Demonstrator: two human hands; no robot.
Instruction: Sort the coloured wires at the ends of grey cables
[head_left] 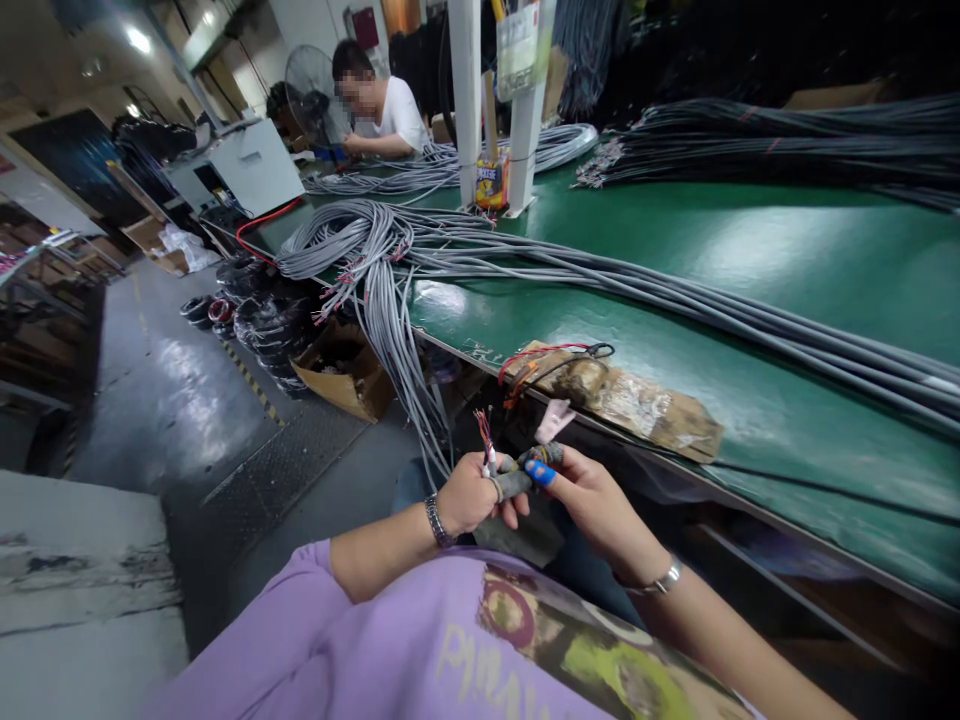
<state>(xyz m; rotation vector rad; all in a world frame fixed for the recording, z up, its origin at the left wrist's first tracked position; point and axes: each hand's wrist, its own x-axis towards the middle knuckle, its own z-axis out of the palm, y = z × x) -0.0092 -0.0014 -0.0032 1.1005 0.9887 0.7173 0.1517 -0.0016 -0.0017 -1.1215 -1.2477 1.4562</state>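
Observation:
My left hand (471, 492) is closed around a cable whose stripped end, a small spray of thin coloured wires (484, 432), sticks up above the fist. Grey coverings wrap some fingertips on both hands. Close against the left fingers, my right hand (592, 492) is pinched, with blue tape around its thumb. Whatever lies between the right fingertips is too small and hidden to name. Just beyond the hands, a pale pink clip-like piece (555, 420) hangs at the table edge. Left of them, a bundle of grey cables (397, 340) droops off the table.
Long grey cables (675, 300) stretch across the green table (825, 240). A taped cardboard piece (652, 405) with red and black leads lies along the front edge. Across the table sits another person (394, 115) near a fan (309, 90). An open carton (349, 375) stands on the floor.

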